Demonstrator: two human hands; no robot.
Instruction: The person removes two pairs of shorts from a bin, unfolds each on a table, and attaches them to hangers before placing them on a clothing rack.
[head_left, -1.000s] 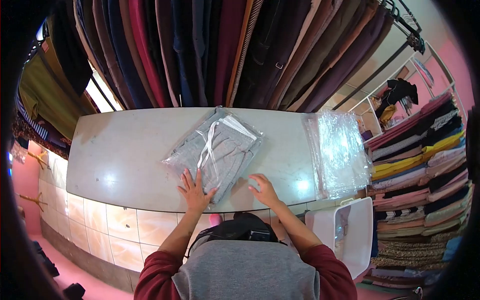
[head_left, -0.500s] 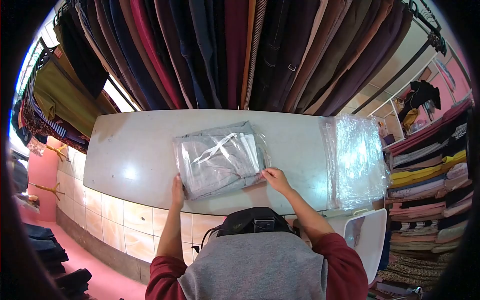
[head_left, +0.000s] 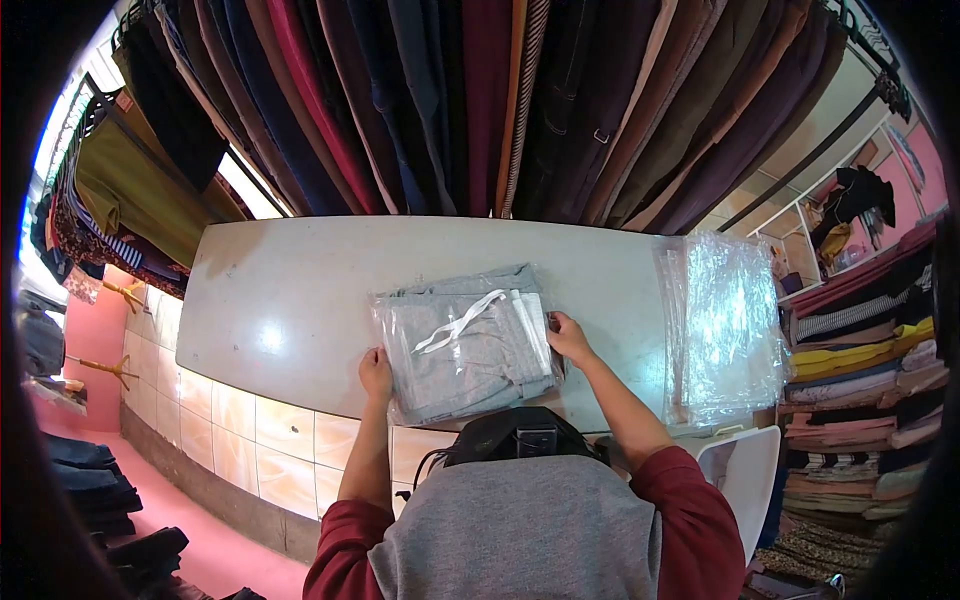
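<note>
Folded grey drawstring pants with a white drawstring and white side stripes lie inside a clear plastic bag on the grey-white table. At the bag's left edge is my left hand, its fingers curled closed on the plastic. My right hand pinches the right edge of the bag, beside the white stripes. The package lies almost flat, close to the table's front edge.
A stack of clear plastic bags covers the table's right end. Behind the table hangs a long row of pants. Folded clothes fill shelves on the right. A white bin stands below the table's right front edge.
The bagged pants have shifted slightly right and nearer to me. My right hand has moved up along the bag's right edge, and my left hand's fingers have curled at the left edge.
</note>
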